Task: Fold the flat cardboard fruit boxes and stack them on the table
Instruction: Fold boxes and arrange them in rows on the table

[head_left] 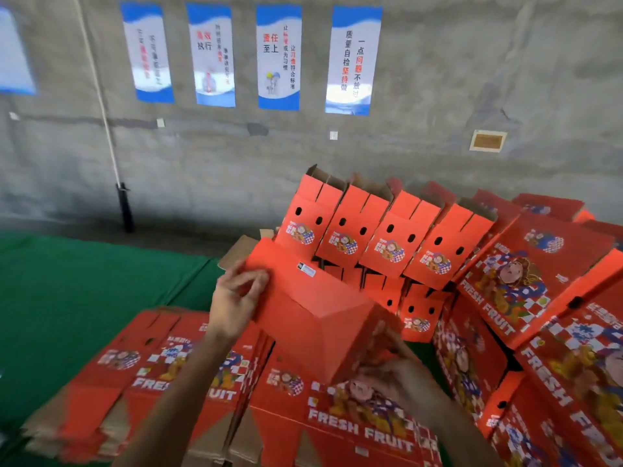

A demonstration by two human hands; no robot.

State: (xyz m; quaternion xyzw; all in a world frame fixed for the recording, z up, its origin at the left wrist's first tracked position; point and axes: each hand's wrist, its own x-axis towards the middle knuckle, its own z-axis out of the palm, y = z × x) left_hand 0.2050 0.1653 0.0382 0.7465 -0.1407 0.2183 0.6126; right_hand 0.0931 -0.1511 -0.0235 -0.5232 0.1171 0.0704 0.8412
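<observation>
I hold a red cardboard fruit box [313, 308] up over the table, partly opened into shape, its plain red side facing me. My left hand [236, 298] grips its upper left flap, thumb and fingers curled round the edge. My right hand [387, 358] is blurred at the box's lower right corner and appears to grip it. Under the box lies a pile of flat red boxes [168, 375] printed "FRESH FRUIT". Folded boxes [387, 237] stand in a row behind, flaps up.
More folded red boxes [539, 298] are heaped at the right, leaning toward me. The green-covered table [84, 291] stretches to the left. A grey concrete wall with several blue-and-white posters [279, 55] stands behind, and a pole [124, 203] leans against it.
</observation>
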